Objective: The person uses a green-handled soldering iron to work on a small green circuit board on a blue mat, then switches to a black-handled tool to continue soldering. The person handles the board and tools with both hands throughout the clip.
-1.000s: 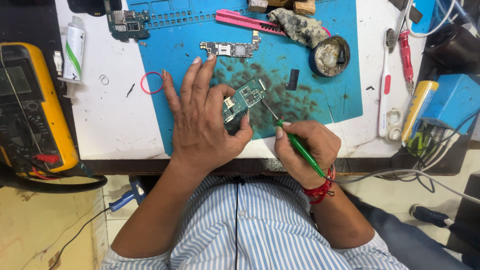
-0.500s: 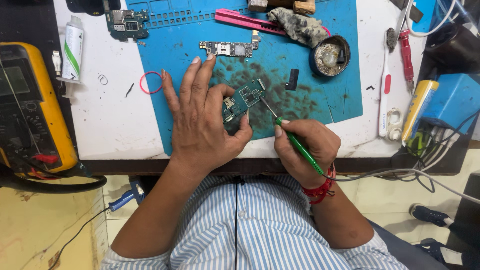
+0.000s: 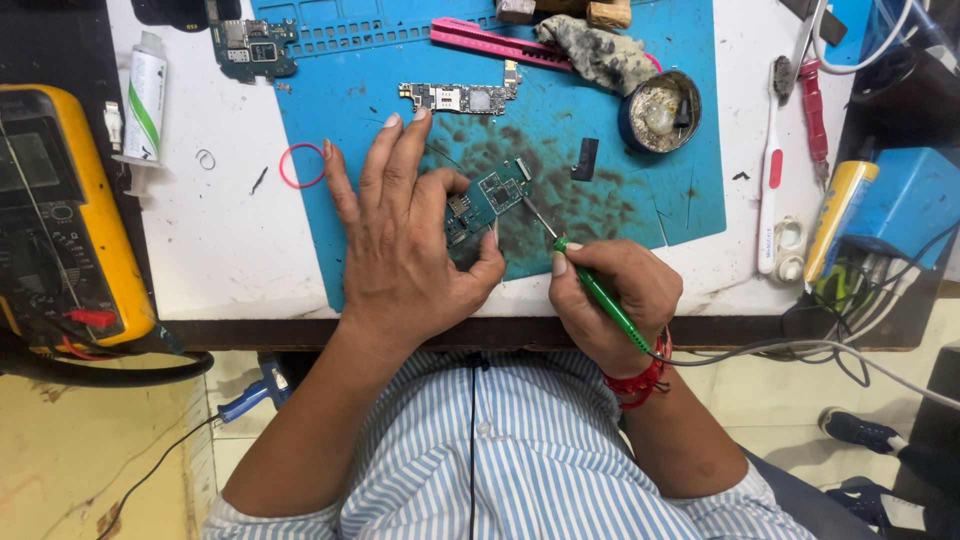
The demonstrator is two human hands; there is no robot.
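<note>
On the white worktop lies a large blue silicone repair mat, scorched dark in the middle, and to the far left of it sits a bulky yellow-cased multimeter. At the mat's centre we press our left hand flat, fingers spread, thumb and fingertips pinning a small green phone circuit board against the mat, so that grip is open but bearing down on the board. Our right hand is closed in a pen-like grip around a slim green-handled soldering iron, whose metal tip touches the board's right edge just beyond our left thumb. We judge the work to be in mid-course: the board is bare and steadied, the tip is at one spot, and nothing shows it refitted into any housing. A second narrow circuit board waits near the mat's top, and a small pink rubber ring lies beside our left fingers.
</note>
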